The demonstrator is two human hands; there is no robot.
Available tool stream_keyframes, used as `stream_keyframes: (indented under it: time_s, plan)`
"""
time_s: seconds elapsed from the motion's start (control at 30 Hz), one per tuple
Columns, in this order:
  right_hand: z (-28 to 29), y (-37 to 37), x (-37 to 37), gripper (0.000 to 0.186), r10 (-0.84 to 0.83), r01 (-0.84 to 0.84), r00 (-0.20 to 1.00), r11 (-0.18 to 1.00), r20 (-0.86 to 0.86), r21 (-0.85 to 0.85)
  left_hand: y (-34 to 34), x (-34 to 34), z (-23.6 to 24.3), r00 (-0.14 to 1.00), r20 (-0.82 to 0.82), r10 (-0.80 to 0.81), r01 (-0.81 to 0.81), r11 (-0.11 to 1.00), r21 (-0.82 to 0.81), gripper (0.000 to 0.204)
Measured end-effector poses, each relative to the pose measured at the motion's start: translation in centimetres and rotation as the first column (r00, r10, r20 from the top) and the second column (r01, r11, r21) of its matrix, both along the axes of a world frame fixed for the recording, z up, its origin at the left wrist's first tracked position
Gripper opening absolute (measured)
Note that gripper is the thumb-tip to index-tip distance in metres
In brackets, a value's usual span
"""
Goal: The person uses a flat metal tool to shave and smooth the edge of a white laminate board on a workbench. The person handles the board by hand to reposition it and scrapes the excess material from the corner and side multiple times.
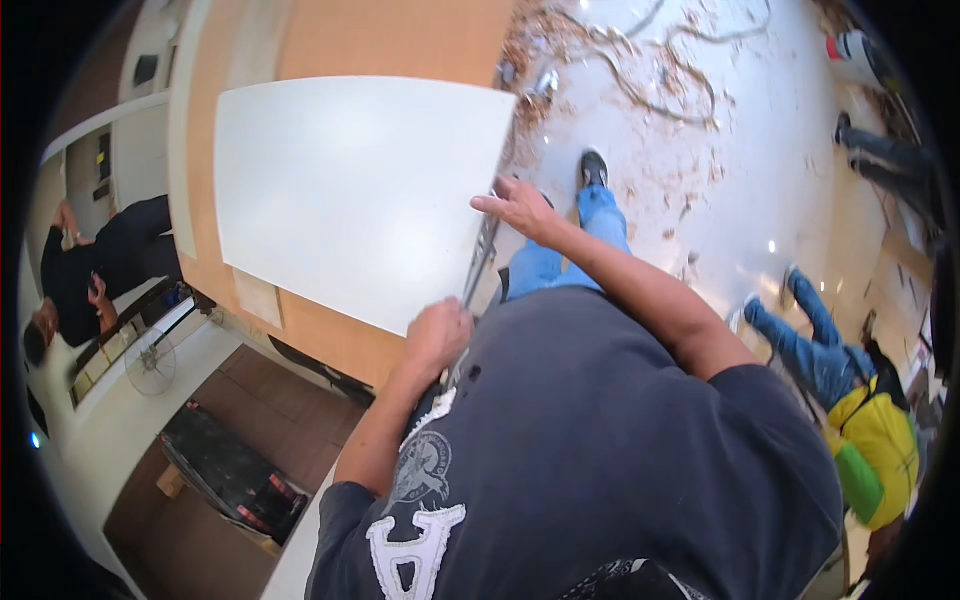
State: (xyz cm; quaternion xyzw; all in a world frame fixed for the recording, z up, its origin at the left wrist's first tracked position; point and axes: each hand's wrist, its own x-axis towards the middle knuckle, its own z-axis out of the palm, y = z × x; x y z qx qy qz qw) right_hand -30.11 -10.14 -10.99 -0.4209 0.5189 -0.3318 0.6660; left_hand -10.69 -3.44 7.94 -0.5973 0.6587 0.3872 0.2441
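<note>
At the edge of a white panel [350, 200], both bare hands are placed. By the left hand [438, 335], the near corner is covered, its fingers curled inward; whether the corner is gripped or only pressed cannot be told. The right hand [525, 213] is held partly open at the same edge, farther from the shirt, with the thumb set apart from the forefinger; whether anything is pinched cannot be told, as the finger ends are partly hidden. Between the hands, a narrow metal rail [483, 252] is seen along that edge.

The panel is spread leftward from both hands and is laid flat on a wood board [365, 345], which is left showing past its edges. Just below the hands, a dark shirt [620, 400] is worn; past the right hand, jeans [600, 215] and a shoe [594, 168] are partly seen.

Farther beyond the right hand, the pale floor [790, 190] is strewn with shavings [540, 45] and crossed by a cord [690, 110]. Well off to its right, a yellow top [885, 440] is worn by one person. Well left of the left hand, a fan [151, 362], a long black box [228, 465] and a person in black [120, 245] are seen.
</note>
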Motion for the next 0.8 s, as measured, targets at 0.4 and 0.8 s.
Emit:
stream_keyframes:
  time_s: [0.4,0.8]
  plan:
    - [3.2,-2.9,-0.2,0.039,-0.078,-0.13,0.914,0.874,0.398,0.469,9.6,7.3,8.0,0.455,-0.453,0.767,-0.847,0.53,0.048,0.028]
    - [7.8,-2.5,2.9,0.068,-0.308,-0.071,0.875,0.68,0.373,0.73,14.1,18.1,-6.0,0.279,0.022,0.96,-0.609,0.195,-0.769,0.032]
